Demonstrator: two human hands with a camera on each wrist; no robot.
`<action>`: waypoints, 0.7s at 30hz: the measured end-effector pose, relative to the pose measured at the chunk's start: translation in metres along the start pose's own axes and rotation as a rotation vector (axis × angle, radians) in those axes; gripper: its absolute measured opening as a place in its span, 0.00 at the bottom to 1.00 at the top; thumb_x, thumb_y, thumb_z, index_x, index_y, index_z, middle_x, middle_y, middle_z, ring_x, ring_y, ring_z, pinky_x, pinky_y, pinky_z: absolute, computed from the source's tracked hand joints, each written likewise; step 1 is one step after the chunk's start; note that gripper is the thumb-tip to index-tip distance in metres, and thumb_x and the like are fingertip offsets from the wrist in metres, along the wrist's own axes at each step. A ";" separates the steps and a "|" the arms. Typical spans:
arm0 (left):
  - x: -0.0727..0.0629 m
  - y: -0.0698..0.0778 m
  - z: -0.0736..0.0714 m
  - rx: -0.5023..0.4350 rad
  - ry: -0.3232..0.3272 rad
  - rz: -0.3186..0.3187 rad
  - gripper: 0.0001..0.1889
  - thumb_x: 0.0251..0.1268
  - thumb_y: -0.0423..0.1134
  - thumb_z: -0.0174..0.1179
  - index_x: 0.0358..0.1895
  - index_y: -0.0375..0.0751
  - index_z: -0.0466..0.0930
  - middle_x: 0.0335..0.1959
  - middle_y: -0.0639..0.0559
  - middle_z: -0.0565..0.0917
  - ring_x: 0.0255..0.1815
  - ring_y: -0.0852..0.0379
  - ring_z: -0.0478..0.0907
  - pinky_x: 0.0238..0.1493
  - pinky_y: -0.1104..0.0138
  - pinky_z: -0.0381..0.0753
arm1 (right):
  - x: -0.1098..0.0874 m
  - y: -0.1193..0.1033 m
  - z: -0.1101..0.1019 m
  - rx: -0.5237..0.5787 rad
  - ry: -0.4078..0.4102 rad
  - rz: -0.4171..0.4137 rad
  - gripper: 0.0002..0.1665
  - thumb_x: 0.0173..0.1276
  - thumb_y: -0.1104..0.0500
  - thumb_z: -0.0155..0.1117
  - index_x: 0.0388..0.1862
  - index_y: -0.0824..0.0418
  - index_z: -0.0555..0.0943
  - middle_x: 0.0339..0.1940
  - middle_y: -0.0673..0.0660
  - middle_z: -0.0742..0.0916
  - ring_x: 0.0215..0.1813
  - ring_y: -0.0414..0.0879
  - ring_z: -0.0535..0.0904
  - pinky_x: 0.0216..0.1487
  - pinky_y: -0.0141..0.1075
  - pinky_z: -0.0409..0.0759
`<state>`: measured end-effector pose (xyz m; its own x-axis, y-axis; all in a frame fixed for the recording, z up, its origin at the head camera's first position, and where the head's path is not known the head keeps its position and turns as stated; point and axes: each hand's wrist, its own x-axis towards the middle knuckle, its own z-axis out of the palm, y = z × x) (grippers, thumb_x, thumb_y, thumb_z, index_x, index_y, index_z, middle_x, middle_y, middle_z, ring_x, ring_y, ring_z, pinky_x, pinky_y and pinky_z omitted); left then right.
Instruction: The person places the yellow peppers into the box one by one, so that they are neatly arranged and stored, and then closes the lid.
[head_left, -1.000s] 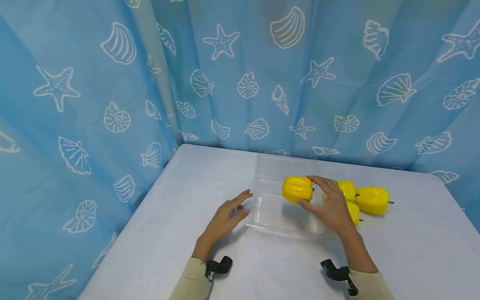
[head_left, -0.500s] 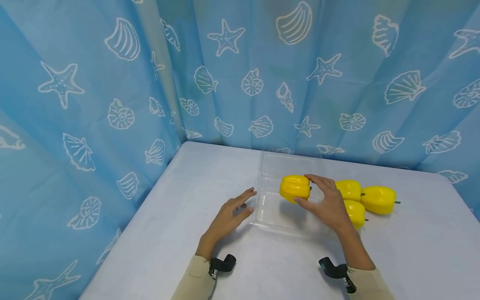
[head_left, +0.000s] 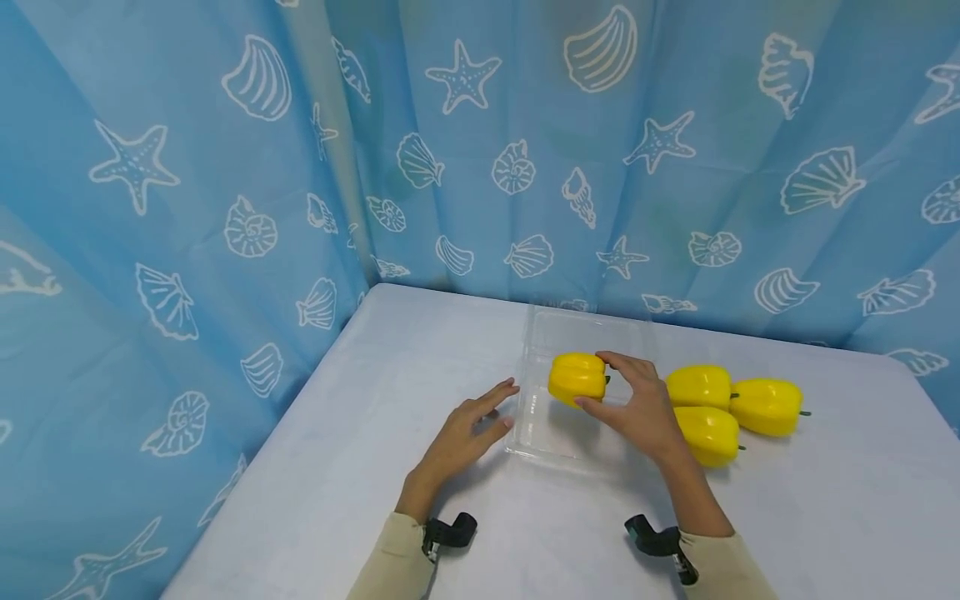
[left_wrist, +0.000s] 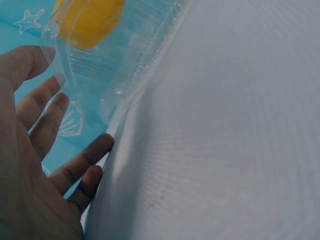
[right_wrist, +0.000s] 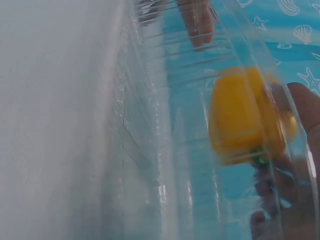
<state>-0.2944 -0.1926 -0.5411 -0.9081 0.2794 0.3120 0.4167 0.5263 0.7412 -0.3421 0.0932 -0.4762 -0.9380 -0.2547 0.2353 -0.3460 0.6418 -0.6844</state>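
A yellow bell pepper (head_left: 576, 377) with a dark green stem is held by my right hand (head_left: 637, 408), thumb on the near side and fingers at its top. It is over or inside a clear plastic container (head_left: 551, 457); I cannot tell whether it touches the bottom. In the right wrist view, the pepper (right_wrist: 237, 115) shows through the transparent wall. My left hand (head_left: 465, 433) is at the container's left rim with fingers spread and relaxed. In the left wrist view, the thumb and fingertips lie close against the clear edge (left_wrist: 52, 55); contact is hard to judge.
Right of the container lie three more yellow peppers close together: one at the back (head_left: 699, 387), one in front (head_left: 705, 435), one farther right (head_left: 767, 407). A white cloth covers the table (head_left: 360, 417). A blue shell-patterned curtain (head_left: 465, 200) hangs behind and left.
My right hand has carried the pepper slightly left in the container's area, uncovering more of the peppers at right. The left hand keeps its place by the rim. The head view has shifted slightly.
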 end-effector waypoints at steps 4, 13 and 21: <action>0.001 -0.001 0.002 0.003 0.003 0.012 0.27 0.77 0.55 0.51 0.75 0.59 0.67 0.76 0.65 0.62 0.56 0.53 0.77 0.61 0.49 0.71 | 0.002 0.001 0.003 -0.022 -0.001 0.005 0.48 0.58 0.36 0.74 0.73 0.53 0.71 0.70 0.60 0.73 0.70 0.59 0.62 0.63 0.65 0.64; 0.003 -0.002 0.002 0.003 0.004 0.014 0.27 0.76 0.56 0.51 0.75 0.61 0.66 0.76 0.67 0.62 0.56 0.54 0.77 0.61 0.50 0.70 | 0.007 0.002 0.013 -0.010 -0.020 0.013 0.48 0.58 0.38 0.75 0.73 0.54 0.70 0.71 0.60 0.73 0.71 0.59 0.62 0.64 0.64 0.65; 0.001 -0.003 0.002 0.009 0.006 0.006 0.27 0.76 0.55 0.52 0.75 0.61 0.67 0.76 0.66 0.63 0.56 0.55 0.77 0.60 0.52 0.72 | 0.009 -0.002 0.023 0.006 -0.051 0.047 0.49 0.57 0.39 0.77 0.73 0.56 0.70 0.72 0.60 0.73 0.72 0.60 0.62 0.66 0.63 0.65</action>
<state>-0.2962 -0.1925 -0.5438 -0.9056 0.2781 0.3202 0.4227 0.5317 0.7339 -0.3494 0.0729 -0.4885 -0.9508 -0.2606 0.1673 -0.3009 0.6498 -0.6980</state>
